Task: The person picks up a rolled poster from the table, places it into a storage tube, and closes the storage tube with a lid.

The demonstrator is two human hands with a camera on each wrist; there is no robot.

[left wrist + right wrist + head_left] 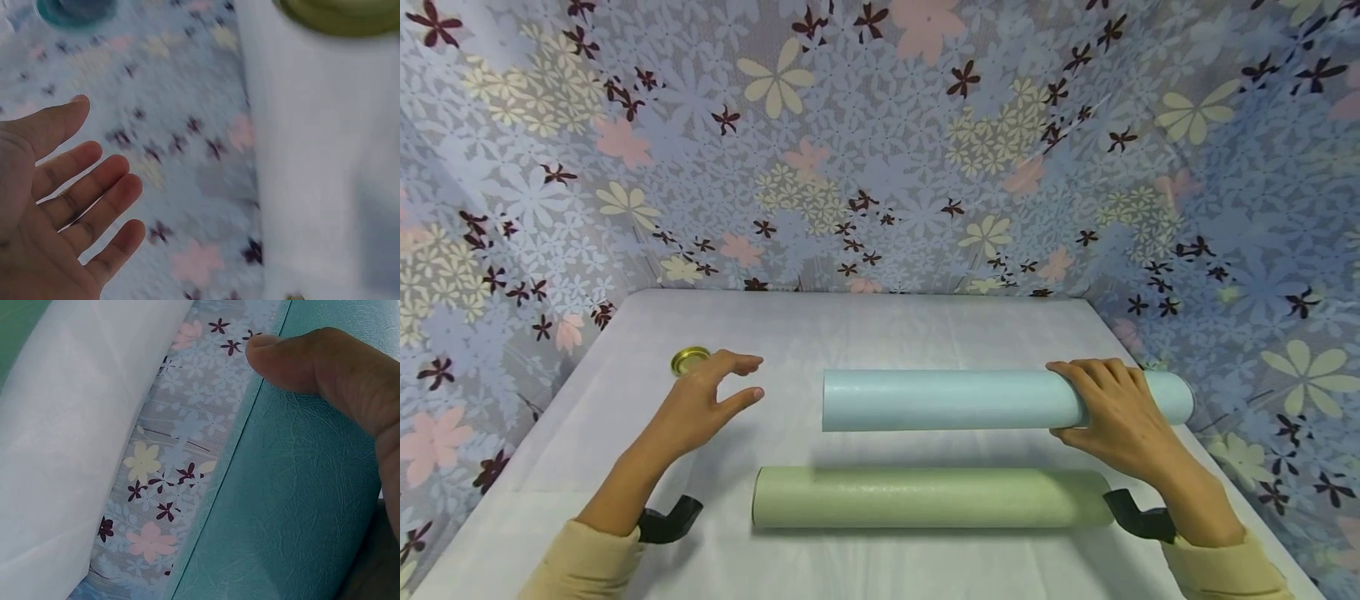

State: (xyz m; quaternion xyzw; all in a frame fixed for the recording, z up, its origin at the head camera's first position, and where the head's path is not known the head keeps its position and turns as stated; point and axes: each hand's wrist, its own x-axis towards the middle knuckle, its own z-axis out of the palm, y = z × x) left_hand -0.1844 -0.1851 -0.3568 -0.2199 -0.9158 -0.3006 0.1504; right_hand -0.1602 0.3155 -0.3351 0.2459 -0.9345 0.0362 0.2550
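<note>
My right hand (1116, 408) grips a pale-blue roll (940, 400) near its right end, holding it level above the table. In the right wrist view the thumb (294, 359) lies across this roll, whose creased, leather-like surface (269, 481) shows a straight long edge. A pale-green roll (925, 498) lies nearer, on the table. To the left, my left hand (703, 404) is raised with thumb and fingers apart, holding nothing. Beside its knuckles is a shallow round gold thing (688, 360), like a lid, partly covered by the hand.
A white-covered table (865, 329) lies beneath, with flower-patterned cloth (880, 167) behind and along both sides. Black curved pieces (670, 521) stick out at both wrists. A curved olive edge (344, 19) in the left wrist view is too cropped to identify.
</note>
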